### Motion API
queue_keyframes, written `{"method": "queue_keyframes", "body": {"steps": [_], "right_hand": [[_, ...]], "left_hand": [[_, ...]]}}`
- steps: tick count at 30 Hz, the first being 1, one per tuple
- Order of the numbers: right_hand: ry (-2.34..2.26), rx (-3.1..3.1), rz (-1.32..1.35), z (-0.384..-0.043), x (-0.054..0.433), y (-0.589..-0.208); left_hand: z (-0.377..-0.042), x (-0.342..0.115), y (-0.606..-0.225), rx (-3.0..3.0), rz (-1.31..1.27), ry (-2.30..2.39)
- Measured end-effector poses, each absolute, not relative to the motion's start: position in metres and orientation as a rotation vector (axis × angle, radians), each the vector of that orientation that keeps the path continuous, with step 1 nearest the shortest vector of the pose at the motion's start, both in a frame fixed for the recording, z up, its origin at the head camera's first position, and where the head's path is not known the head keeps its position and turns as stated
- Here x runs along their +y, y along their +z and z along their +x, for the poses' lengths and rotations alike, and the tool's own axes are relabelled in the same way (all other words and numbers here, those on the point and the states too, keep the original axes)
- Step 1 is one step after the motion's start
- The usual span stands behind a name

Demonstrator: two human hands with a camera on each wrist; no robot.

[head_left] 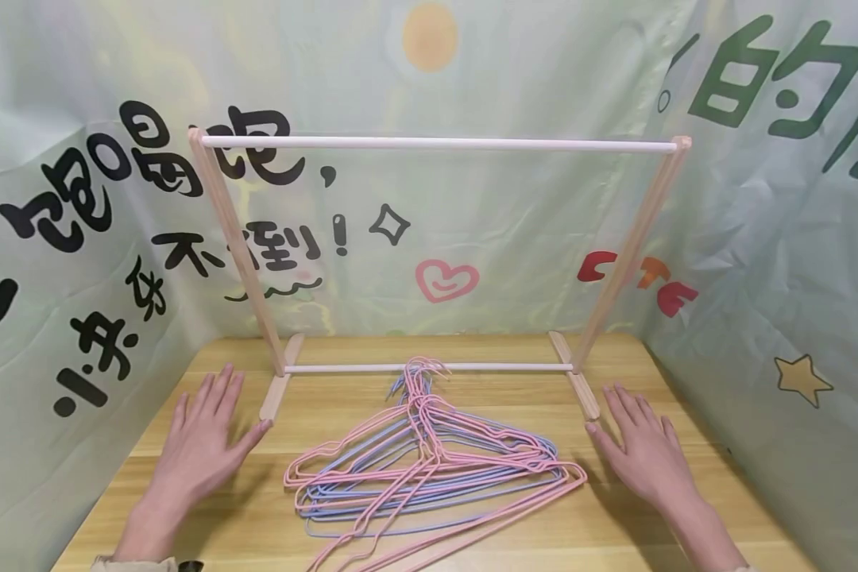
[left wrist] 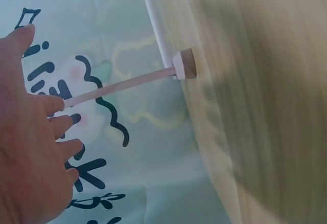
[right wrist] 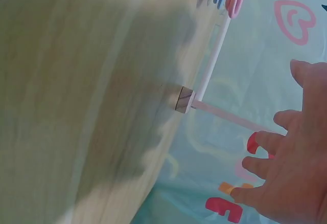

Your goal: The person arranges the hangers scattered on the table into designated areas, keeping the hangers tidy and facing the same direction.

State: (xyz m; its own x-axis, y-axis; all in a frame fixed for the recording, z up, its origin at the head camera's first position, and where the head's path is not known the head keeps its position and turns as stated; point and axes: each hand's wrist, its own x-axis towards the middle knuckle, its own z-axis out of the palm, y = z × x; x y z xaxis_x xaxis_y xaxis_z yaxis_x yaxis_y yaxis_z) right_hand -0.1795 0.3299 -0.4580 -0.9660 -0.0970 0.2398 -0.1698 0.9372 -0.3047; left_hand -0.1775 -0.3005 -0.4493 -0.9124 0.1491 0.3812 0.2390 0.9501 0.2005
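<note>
A pile of pink and blue clothes hangers [head_left: 429,469] lies on the wooden table, their hooks bunched toward the back. Behind and over them stands a wooden rack with a white top rail [head_left: 436,144] and a white lower bar [head_left: 357,368]. My left hand [head_left: 203,445], fingers spread and holding nothing, is left of the pile, near the rack's left foot [head_left: 277,389]. On the other side my right hand [head_left: 643,453] is spread as well, its thumb close to the right foot [head_left: 579,387]. Both wrist views show the hands with extended fingers above the tabletop.
Printed cloth [head_left: 529,238] with large characters, a heart and a star hangs behind the table and along both sides. The slanted rack posts [head_left: 239,246] rise from the feet to the top rail. The table [head_left: 722,508] narrows toward the back.
</note>
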Motion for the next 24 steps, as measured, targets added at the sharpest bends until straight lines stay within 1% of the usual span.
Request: {"method": "queue_keyframes", "body": {"steps": [5,13,18,24], "right_hand": [[0.515,-2.728,0.234,-0.181,0.328,-0.454],[0.593,-2.276,0.274,-0.19,0.321,-0.437],[0.548,-2.016,0.352,-0.203,0.315,-0.418],[0.523,-1.789,0.408,-0.219,0.304,-0.382]], "left_hand": [[-0.176,-0.295,-0.444,-2.653,-0.304,-0.355],[-0.174,-0.274,-0.437,-2.453,-0.34,-0.391],[-0.171,-0.259,-0.437,-2.38,-0.363,-0.431],[-0.168,-0.246,-0.435,-2.311,-0.419,-0.435]]}}
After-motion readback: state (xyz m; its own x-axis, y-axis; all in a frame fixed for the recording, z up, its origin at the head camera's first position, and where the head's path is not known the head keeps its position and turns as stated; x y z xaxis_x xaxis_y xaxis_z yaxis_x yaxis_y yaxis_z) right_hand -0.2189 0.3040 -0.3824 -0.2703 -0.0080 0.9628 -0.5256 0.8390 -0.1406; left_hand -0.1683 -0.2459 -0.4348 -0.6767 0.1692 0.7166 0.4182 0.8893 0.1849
